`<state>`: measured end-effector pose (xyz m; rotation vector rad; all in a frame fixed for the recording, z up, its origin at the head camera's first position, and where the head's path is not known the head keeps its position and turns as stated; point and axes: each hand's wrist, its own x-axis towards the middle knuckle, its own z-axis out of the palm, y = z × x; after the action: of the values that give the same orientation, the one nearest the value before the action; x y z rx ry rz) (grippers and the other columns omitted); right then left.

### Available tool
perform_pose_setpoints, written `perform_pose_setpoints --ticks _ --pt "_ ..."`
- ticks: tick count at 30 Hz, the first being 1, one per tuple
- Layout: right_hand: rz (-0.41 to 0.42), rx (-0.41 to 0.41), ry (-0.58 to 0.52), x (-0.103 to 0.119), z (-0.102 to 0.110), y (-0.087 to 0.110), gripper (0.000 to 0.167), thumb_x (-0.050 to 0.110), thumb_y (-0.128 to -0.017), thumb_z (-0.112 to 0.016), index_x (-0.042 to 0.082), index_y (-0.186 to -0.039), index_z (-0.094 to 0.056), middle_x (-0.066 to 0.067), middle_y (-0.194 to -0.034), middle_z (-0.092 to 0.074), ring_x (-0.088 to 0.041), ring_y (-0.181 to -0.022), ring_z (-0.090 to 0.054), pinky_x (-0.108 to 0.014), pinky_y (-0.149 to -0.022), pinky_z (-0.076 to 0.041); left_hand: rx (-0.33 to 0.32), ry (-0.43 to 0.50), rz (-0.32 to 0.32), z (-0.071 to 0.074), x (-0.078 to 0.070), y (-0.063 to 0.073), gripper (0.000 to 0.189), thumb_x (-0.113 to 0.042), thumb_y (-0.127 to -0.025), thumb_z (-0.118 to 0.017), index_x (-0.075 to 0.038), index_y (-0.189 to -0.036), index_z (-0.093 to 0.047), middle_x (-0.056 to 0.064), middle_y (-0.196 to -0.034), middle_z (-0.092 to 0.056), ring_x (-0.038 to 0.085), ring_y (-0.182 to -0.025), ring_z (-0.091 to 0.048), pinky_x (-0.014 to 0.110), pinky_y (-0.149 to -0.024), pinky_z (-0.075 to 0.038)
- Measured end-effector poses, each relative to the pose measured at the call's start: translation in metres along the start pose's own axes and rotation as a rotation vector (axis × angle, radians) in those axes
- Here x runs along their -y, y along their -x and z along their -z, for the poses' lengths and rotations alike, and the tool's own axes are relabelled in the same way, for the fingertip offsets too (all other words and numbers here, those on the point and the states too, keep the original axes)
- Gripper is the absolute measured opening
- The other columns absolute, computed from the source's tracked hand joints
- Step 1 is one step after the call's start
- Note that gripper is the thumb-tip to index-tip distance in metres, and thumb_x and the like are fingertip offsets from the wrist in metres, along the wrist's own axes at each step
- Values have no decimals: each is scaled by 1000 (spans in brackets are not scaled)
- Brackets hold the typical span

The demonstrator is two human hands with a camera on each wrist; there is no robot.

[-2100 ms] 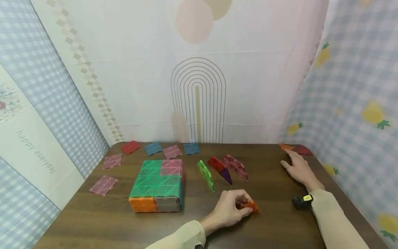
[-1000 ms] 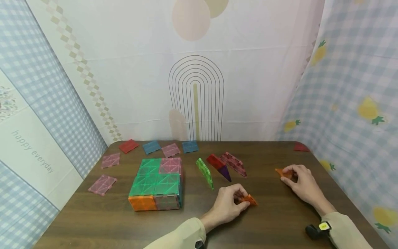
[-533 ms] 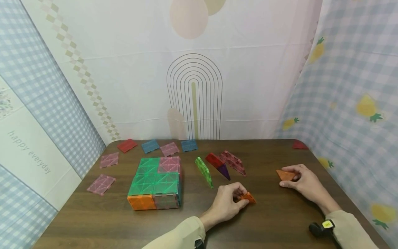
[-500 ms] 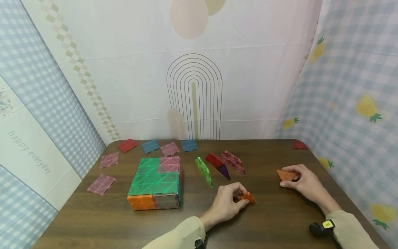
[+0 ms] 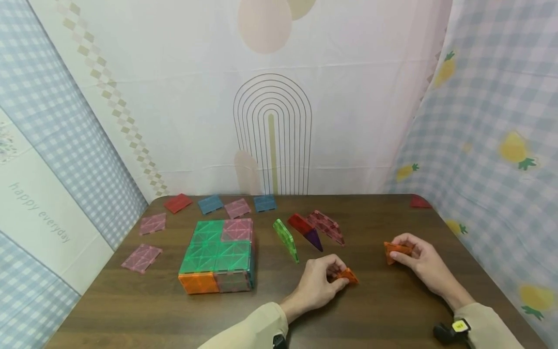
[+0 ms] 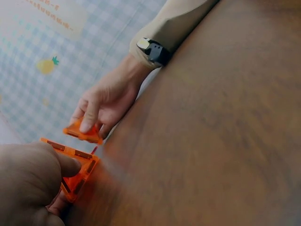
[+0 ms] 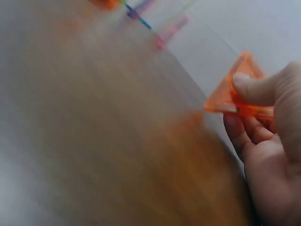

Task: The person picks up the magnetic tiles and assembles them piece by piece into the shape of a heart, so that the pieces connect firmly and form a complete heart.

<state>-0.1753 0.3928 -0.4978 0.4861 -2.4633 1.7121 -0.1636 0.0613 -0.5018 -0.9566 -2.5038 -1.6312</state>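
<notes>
My left hand (image 5: 317,286) pinches an orange triangular magnetic tile (image 6: 81,162) between thumb and fingers, low over the table in front of the standing tiles. To its right, my right hand (image 5: 425,266) holds a second orange triangular magnetic tile (image 7: 223,96), thumb on its face and fingers behind it. In the head view this second tile (image 5: 398,250) is tilted up, apart from the left hand's tile. Left of both hands stands a flat box built of magnetic tiles (image 5: 218,252), mostly green on top with one pink square, orange and greyish at the front.
A green tile piece (image 5: 286,241), a red and purple piece (image 5: 305,230) and a dark pink piece (image 5: 327,228) stand mid-table. Loose squares, including a red tile (image 5: 178,203) and a blue tile (image 5: 265,203), lie along the back and left. A red tile (image 5: 420,201) lies at the far right corner.
My right hand has picked up the orange triangle from the far right corner, brought it nearer and turned it in the fingers. My left hand keeps its tile almost in place.
</notes>
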Motion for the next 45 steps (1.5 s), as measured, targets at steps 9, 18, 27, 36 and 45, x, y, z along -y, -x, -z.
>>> perform_pose_setpoints --ticks 9,18,27,36,45 --pt "8 191 -254 28 -48 5 17 -6 -107 -67 -8 -125 -66 -5 -122 -74 -19 -105 -77 -34 -84 -67 0 9 4 1 -1 -2 16 -8 -97 -88 -16 -105 -75 -8 -102 -79 -7 -89 -69 15 -82 -59" --pt "51 254 -294 31 -61 4 18 -8 -107 -65 -9 -125 -65 -10 -122 -73 -21 -106 -78 -36 -86 -67 -8 5 5 3 -2 -4 17 -6 -97 -88 -14 -105 -75 -5 -100 -78 -6 -88 -69 15 -81 -59" --pt "77 265 -308 32 -62 2 21 -9 -106 -66 -13 -127 -66 -9 -121 -73 -18 -101 -76 -34 -83 -67 -2 7 -4 3 -2 -5 18 -5 -96 -88 -13 -105 -75 -5 -101 -78 -6 -87 -68 14 -80 -59" --pt "91 239 -366 25 -50 4 34 -9 -112 -51 -16 -145 -53 -24 -142 -65 -23 -129 -69 -32 -102 -62 14 23 3 -1 -1 -3 17 -6 -97 -87 -14 -105 -75 -5 -101 -78 -8 -87 -67 15 -80 -59" --pt "160 -6 -346 -4 -12 -17 44 -9 -113 -50 -22 -154 -40 -12 -146 -66 -21 -135 -64 -25 -106 -56 4 3 -14 -1 1 0 17 -7 -97 -87 -15 -105 -75 -4 -103 -79 -6 -89 -68 16 -80 -59"
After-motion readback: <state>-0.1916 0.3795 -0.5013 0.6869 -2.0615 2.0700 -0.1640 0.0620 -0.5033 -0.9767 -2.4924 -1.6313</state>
